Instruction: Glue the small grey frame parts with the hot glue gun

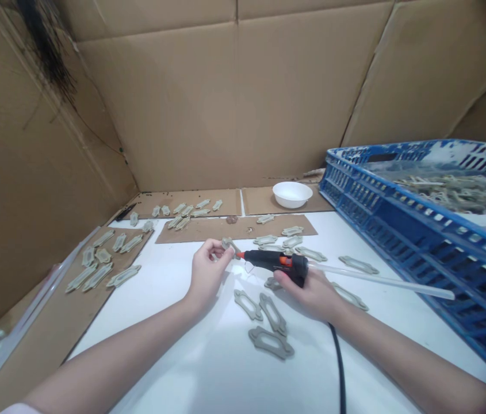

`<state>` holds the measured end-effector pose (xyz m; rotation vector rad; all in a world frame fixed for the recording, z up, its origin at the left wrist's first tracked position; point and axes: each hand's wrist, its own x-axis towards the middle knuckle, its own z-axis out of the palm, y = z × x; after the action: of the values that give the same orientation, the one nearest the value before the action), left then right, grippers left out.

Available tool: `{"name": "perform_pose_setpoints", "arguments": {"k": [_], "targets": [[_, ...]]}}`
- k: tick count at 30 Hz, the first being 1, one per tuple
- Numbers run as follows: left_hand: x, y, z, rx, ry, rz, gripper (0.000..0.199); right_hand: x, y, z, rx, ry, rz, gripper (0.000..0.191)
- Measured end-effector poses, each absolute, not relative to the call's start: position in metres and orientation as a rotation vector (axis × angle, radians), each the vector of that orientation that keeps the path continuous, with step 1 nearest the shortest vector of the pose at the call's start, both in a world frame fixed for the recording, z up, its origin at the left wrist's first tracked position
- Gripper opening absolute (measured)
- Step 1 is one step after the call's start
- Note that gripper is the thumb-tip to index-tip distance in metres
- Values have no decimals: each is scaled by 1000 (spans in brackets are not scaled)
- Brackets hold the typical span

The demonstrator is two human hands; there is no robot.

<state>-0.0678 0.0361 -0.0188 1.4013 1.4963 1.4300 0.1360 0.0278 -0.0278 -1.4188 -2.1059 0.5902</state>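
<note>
White tabletop (208, 374) under my wrists: three grey frames (271, 343) lie nearest, just below the glue gun (275, 261) clenched in my right hand (307, 293); my left hand (208, 273) pinches one small piece (228, 244) at the nozzle (240, 255); beyond the gun, a blue crate (410, 230).

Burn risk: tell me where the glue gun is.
In the head view, the hot glue gun sits at centre in the right hand, its nozzle beside the small beige piece in the left hand.
</note>
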Motion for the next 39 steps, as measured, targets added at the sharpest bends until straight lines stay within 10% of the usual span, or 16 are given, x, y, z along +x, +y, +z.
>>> {"name": "perform_pose_setpoints", "arguments": {"k": [39], "targets": [[-69,37,-21,1359,1501,1476,19,129,23,-27,-1547,-2061,416,42]]}}
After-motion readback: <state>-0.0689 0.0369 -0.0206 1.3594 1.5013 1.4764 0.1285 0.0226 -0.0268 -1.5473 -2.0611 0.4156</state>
